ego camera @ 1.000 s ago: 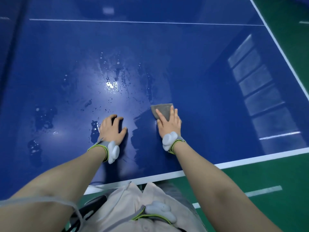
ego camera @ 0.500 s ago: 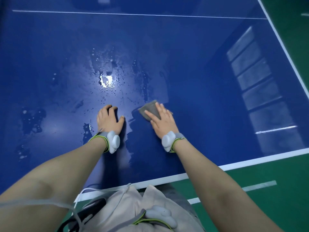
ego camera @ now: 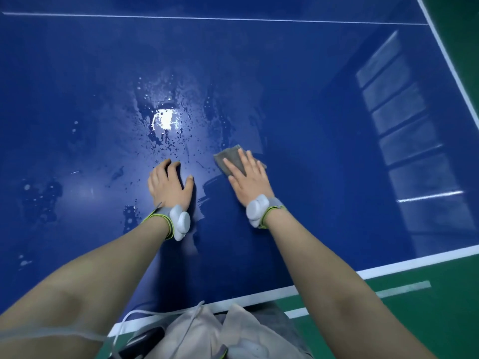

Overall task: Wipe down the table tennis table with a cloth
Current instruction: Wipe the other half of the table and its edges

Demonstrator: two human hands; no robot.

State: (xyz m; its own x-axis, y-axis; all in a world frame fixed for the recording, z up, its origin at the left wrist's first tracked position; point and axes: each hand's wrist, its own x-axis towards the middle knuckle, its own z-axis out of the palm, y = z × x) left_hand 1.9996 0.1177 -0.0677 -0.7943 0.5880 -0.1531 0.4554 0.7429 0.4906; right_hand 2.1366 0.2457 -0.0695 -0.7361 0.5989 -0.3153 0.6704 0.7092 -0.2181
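Cloth mid-stroke on the wet desk

Cloth (ego camera: 232, 159) lies flat on the blue desk (ego camera: 324, 125), a little right of the middle of its near half and well in from the white near edge. Your right hand (ego camera: 248, 180) presses it down with straight fingers spread over its near part; nothing is pinched or curled round it. Your left hand (ego camera: 169, 183) rests bare on the desk just beside it, fingers loosely bent at the tips, holding nothing, seemingly propping you as you lean in.

You appear to be in the wiping step itself, with much left to do: water drops (ego camera: 168, 136) and smears sit just beyond and left of both hands, and more wet patches lie toward the left edge.

The folded cloth's long axis looks to run roughly from the near right toward the far left, its free corner pointing at the puddle under the bright glare. The next stroke likely calls for pushing that way with even pressure, keeping the palm flat so the cloth does not bunch.
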